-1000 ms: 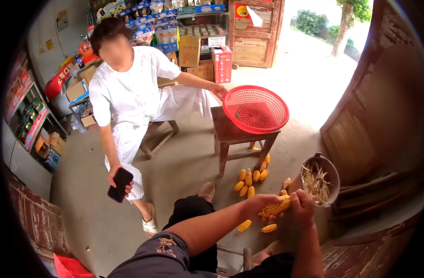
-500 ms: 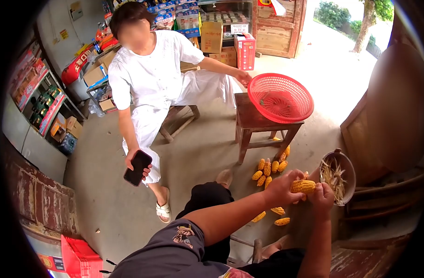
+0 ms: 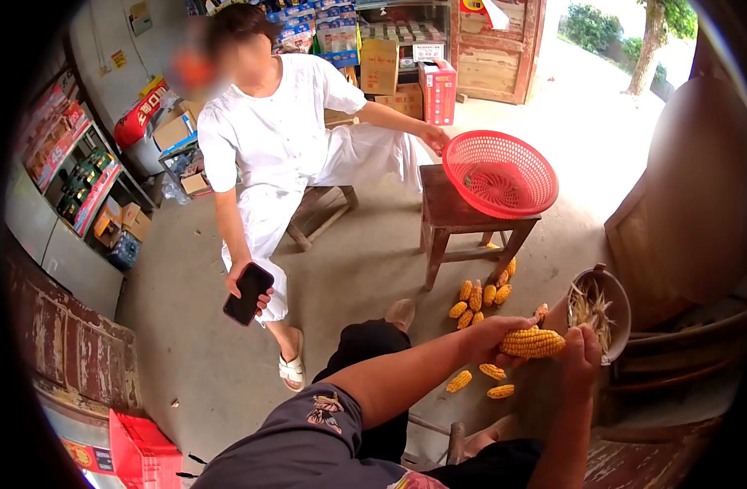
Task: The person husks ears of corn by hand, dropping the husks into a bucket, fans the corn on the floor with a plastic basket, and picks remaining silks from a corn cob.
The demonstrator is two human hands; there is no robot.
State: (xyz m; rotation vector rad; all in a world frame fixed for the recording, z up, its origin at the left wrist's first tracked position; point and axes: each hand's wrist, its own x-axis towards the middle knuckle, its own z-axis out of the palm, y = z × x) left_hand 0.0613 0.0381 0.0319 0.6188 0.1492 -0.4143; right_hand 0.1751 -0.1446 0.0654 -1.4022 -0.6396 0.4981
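My left hand [image 3: 496, 336] is wrapped round a yellow ear of corn [image 3: 533, 343], which lies nearly level and points to the right. My right hand [image 3: 582, 357] is closed at the ear's right end, fingers pinched together; whatever is between them is hidden. Just beyond it, a bucket [image 3: 617, 314] holds pale dry husks [image 3: 590, 314]. Several bare ears of corn [image 3: 476, 297] lie on the floor by the stool, and a few more [image 3: 500, 391] rest below my left forearm.
A red plastic basket [image 3: 545, 183] sits on a wooden stool [image 3: 439, 204]. Across from me sits a person in white [image 3: 267, 122], one hand at the basket, the other holding a phone [image 3: 248, 294]. Shelves [image 3: 96, 191] stand at left, a doorway at back right.
The ear of corn now shows more of its length in my left hand, its tip toward my right hand. My right hand has shifted slightly right and down. The view has moved a little.
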